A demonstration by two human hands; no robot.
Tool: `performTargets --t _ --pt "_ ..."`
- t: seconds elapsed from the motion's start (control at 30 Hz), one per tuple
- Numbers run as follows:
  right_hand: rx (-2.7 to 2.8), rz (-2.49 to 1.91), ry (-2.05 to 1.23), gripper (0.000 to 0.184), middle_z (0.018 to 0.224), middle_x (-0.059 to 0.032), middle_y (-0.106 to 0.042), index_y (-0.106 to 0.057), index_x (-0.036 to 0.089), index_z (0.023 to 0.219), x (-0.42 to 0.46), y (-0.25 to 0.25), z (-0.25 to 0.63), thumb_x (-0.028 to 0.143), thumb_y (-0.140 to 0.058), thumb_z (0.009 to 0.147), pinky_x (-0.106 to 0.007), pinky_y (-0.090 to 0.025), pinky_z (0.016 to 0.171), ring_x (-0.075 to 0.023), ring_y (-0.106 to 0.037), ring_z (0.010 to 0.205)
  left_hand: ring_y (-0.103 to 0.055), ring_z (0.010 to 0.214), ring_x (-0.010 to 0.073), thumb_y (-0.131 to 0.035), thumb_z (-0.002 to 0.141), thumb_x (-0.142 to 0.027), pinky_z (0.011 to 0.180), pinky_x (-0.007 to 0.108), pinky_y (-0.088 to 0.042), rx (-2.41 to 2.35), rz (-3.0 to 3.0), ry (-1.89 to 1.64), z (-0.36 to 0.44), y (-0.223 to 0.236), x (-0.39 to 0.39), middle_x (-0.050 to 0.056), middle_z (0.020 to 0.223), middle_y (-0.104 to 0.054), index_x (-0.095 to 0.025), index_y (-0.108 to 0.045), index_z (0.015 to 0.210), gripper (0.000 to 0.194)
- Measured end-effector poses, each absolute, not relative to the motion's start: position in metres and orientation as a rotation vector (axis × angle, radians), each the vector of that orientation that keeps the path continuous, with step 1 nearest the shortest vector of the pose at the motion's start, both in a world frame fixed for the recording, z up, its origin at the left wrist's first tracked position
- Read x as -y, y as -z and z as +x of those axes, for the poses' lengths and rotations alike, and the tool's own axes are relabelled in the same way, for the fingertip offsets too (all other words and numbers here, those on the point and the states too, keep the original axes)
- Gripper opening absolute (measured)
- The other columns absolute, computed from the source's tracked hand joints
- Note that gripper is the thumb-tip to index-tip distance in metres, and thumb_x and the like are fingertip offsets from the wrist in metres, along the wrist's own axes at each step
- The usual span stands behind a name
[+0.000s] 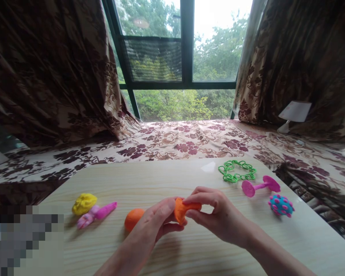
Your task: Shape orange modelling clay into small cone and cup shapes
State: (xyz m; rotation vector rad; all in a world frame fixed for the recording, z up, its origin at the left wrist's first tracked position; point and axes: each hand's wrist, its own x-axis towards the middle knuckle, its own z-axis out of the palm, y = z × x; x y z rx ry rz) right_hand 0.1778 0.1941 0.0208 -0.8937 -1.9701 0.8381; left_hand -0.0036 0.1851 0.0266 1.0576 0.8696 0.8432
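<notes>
Between my hands, above the table, is a piece of orange modelling clay (180, 212), flared at its left end and narrowing to a stub on the right. My left hand (161, 216) has its fingers round the flared end. The thumb and fingertips of my right hand (214, 207) pinch the narrow end. A larger smooth lump of orange clay (133, 219) lies on the table just left of my left hand, which partly covers it.
On the wooden table (149, 176) lie a yellow clay lump (84, 203) and a pink clay piece (97, 214) at left. At right are a green clay chain (237, 171), a pink dumbbell shape (260, 186) and a blue ball with pink knobs (281, 206). A lamp (294, 112) stands behind.
</notes>
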Motion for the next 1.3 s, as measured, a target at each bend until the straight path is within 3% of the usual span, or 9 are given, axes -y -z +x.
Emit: performTargets --t 0.37,0.63,0.83,1.0,1.3 --pt "1.966 -0.895 -0.857 0.017 0.079 -0.0019 -0.057 -0.065 0.018 0.093 -0.196 -0.020 0.177 0.018 -0.057 0.078 -0.021 -0.043 0.061 -0.0105 -0.055 0.068 -0.055 0.086 0.0172 -0.049 0.080 -0.033 0.085 0.035 -0.041 -0.869 1.039 -0.746 -0.004 -0.037 -0.186 0.008 0.100 -0.060 -0.017 -0.057 0.109 0.033" --pt "1.979 -0.866 -0.835 0.028 0.084 -0.0024 -0.057 -0.061 0.019 0.101 -0.197 -0.021 0.182 0.017 -0.062 0.073 -0.023 -0.044 0.066 -0.0120 -0.054 0.074 -0.054 0.081 0.0171 -0.046 0.081 -0.034 0.082 0.036 -0.042 -0.876 0.981 -0.775 -0.006 -0.033 -0.188 0.006 0.091 -0.059 -0.016 -0.061 0.097 0.028" --pt "1.987 -0.867 -0.848 0.018 0.082 -0.0031 -0.057 -0.063 0.018 0.095 -0.199 -0.021 0.184 0.016 -0.055 0.079 -0.021 -0.043 0.059 -0.0109 -0.054 0.071 -0.055 0.075 0.0170 -0.047 0.080 -0.036 0.077 0.034 -0.044 -0.905 0.932 -0.771 -0.008 -0.031 -0.187 0.006 0.081 -0.060 -0.014 -0.064 0.086 0.028" --pt "2.035 -0.867 -0.806 0.028 0.085 -0.0023 -0.058 -0.061 0.020 0.100 -0.197 -0.022 0.184 0.018 -0.064 0.072 -0.024 -0.044 0.068 -0.0125 -0.054 0.077 -0.055 0.069 0.0163 -0.044 0.081 -0.039 0.071 0.033 -0.045 -0.874 0.938 -0.754 -0.008 -0.026 -0.188 0.006 0.076 -0.059 -0.013 -0.063 0.085 0.032" --pt "2.080 -0.805 -0.777 0.015 0.081 -0.0029 -0.059 -0.064 0.019 0.092 -0.199 -0.019 0.183 0.020 -0.058 0.078 -0.024 -0.043 0.070 -0.0116 -0.054 0.075 -0.055 0.065 0.0156 -0.041 0.082 -0.038 0.069 0.032 -0.044 -0.860 0.912 -0.694 -0.008 -0.020 -0.187 0.006 0.072 -0.059 -0.011 -0.061 0.080 0.034"
